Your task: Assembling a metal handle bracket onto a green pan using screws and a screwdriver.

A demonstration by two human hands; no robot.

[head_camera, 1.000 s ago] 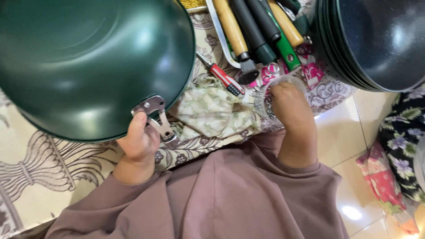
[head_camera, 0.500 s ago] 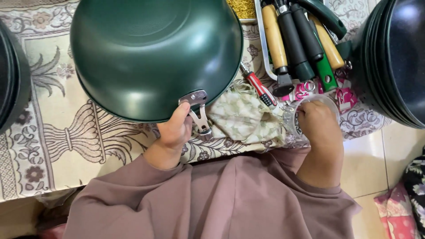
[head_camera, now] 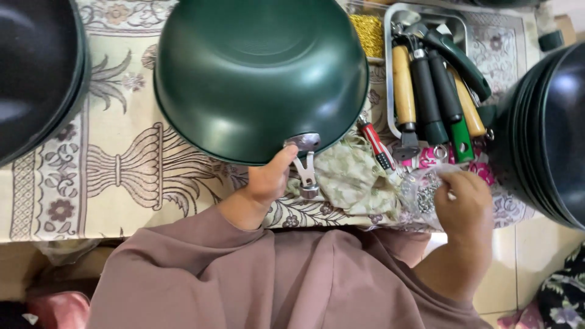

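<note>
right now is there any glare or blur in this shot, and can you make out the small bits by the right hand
Head view: soft glare on the upturned green pan and on the stacked dark pans at the right edge; the left hand at the pan's metal handle bracket is sharp; the small metal parts in the clear bag by the right hand are too fine to identify.

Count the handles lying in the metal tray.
5, side by side in the metal tray: a tan handle leftmost, two black handles, a second tan one, and a dark green handle across the top. More may lie hidden underneath.
</note>
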